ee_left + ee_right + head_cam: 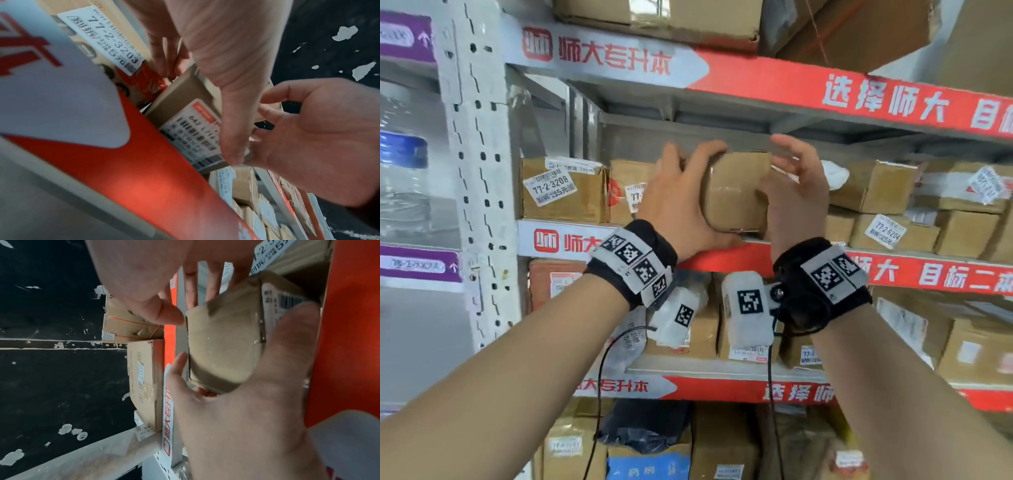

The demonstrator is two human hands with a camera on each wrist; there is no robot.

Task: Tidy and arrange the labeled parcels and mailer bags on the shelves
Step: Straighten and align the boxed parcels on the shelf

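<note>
A small brown cardboard parcel [736, 192] sits at the front of the middle shelf [928, 270], between other boxes. My left hand [681, 198] grips its left end, fingers over the top and thumb underneath. My right hand [794, 192] lies against its right end with fingers spread upward. In the left wrist view the parcel [179, 104] shows a white barcode label; my left hand [226, 56] wraps it and my right hand [318, 129] is beside it. In the right wrist view my right hand [257, 410] lays its thumb along the parcel [222, 345], opposite my left hand [139, 280].
A labelled box [561, 192] stands at the left end of the shelf, by the white upright post [476, 171]. More boxes [873, 185] and a white mailer bag [832, 174] fill the right. The shelves above and below are packed with parcels.
</note>
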